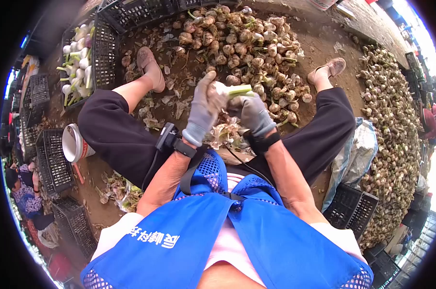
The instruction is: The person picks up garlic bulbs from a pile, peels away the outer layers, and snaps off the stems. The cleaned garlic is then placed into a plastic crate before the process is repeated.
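Note:
Both my hands wear grey work gloves and meet in front of me, above the ground between my knees. My left hand (203,103) is closed round a pale garlic bulb (220,90), its thumb pointing up. A thick green stem (239,89) sticks out from the bulb to the right, over my right hand (252,111). That hand is curled close beside the bulb; what its fingers hold is hidden. Loose peelings (225,134) lie below my hands. Just beyond them spreads a heap of unpeeled garlic (247,45) with dirty skins.
A black crate (106,53) with cleaned white garlic (78,62) stands at the left. A white bucket (72,143) and another black crate (54,154) are nearer. On the right lie a plastic sack (360,149) and a long garlic pile (391,139). Another person (25,192) sits far left.

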Available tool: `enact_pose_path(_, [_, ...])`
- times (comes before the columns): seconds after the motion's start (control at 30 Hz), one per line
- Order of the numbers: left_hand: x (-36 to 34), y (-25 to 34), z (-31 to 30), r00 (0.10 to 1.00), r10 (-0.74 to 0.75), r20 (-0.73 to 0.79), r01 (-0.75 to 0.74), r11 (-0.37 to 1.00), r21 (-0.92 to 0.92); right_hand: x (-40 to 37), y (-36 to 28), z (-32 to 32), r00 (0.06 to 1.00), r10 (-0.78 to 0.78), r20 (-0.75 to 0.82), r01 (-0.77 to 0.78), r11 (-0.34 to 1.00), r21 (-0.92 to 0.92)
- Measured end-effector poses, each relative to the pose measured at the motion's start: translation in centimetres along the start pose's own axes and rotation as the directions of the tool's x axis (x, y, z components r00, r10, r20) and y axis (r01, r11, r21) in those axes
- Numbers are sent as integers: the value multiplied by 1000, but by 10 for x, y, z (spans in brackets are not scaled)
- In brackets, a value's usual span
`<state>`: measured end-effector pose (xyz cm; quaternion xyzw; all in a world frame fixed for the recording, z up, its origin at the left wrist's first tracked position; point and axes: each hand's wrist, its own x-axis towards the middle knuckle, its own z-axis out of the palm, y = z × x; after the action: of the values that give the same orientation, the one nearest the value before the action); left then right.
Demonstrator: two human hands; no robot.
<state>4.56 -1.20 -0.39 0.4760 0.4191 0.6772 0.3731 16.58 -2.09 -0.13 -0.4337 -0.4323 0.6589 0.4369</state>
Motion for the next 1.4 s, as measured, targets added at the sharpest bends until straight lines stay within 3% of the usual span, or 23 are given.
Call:
enact_pose_path(0.03, [5, 7, -13, 1000, -2, -4, 2, 1000, 9, -5, -17, 6, 993, 101, -54, -96, 992, 79])
enact_pose_path(0.07, [13, 18, -35, 866, -444, 231, 483, 862, -155, -2, -14, -1, 997, 83, 4, -82, 989, -123])
enact_pose_path(0.1, [19, 25, -49, 511, -702, 495, 852, 491, -183, -2, -18, -7, 981, 177, 82, -166, 978, -127])
enact_pose_path(0.13, [22, 24, -47, 384, -794, 472, 923, 346, -169, -1, -22, -17, 965, 172, 199, -137, 974, -178])
enact_pose_path(0.17, [22, 0, -62, 358, -659, 662, 925, 346, -156, -1, -24, -23, 934, 172, 312, -102, 968, -228])
enact_pose_path(0.23, [23, -26, -47, 628, -724, 285, 764, 643, -52, 0, -16, -20, 963, 204, 175, -223, 970, 97])
enact_pose_path(0.3, [26, -26, -45, 565, -774, 285, 809, 588, -6, 2, -12, -19, 980, 166, 110, -186, 960, 209])
enact_pose_path(0.37, [16, -24, -33, 846, -431, 313, 522, 790, -323, -1, -13, -9, 986, 163, 39, -163, 987, 5])
enact_pose_path(0.4, [8, -9, -28, 876, -339, 342, 255, 929, 268, 0, -4, -7, 986, 163, 16, -162, 985, -62])
enact_pose_path(0.43, [1, -7, -26, 913, 1, 407, -238, 814, 530, 0, 5, 3, 988, 153, 25, -153, 988, 12])
enact_pose_path(0.47, [0, -16, -30, 907, -288, 309, 192, 933, 305, 1, 16, 7, 991, 122, 62, -109, 978, -180])
enact_pose_path(0.5, [4, -17, -29, 775, -559, 295, 581, 814, 14, -1, 15, 14, 990, 96, 103, -51, 929, -367])
enact_pose_path(0.53, [8, -16, -32, 661, -686, 304, 713, 701, 31, -8, 6, 22, 989, 135, 65, -93, 891, -444])
enact_pose_path(0.63, [6, -22, -35, 760, -589, 274, 568, 807, 161, -8, -1, 13, 986, 32, 163, 40, 905, -423])
enact_pose_path(0.67, [5, -33, -37, 877, -418, 239, 372, 903, 213, -9, -15, 2, 983, 12, 185, 76, 883, -464])
enact_pose_path(0.77, [28, 11, -45, 792, -573, 210, 574, 817, 64, -8, -31, -33, 990, -121, -71, 60, 823, -564])
enact_pose_path(0.83, [30, 15, -55, 715, -632, 298, 696, 682, -223, 14, 9, -85, 978, -102, -182, -65, 684, -727])
enact_pose_path(0.9, [23, 15, -52, 679, -635, 369, 723, 489, -488, 17, 6, -68, 983, 165, -80, -112, 194, -975])
enact_pose_path(0.93, [26, 14, -50, 686, -628, 367, 716, 492, -495, 17, 8, -58, 943, 330, -51, -146, 269, -952])
enact_pose_path(1.03, [26, 13, -55, 738, -613, 284, 667, 593, -451, 5, 16, -32, 995, -14, 102, 94, 521, -848])
enact_pose_path(1.1, [26, 13, -54, 815, -566, 125, 579, 806, -123, 4, -6, -7, 994, 89, -61, -100, 969, -228])
enact_pose_path(1.17, [26, 9, -46, 811, -571, 124, 583, 806, -99, 0, -36, 14, 979, 200, -37, -202, 979, -31])
enact_pose_path(1.4, [23, 14, -41, 831, -534, 155, 500, 840, 211, 1, -22, 15, 971, 237, -1, -237, 970, 59])
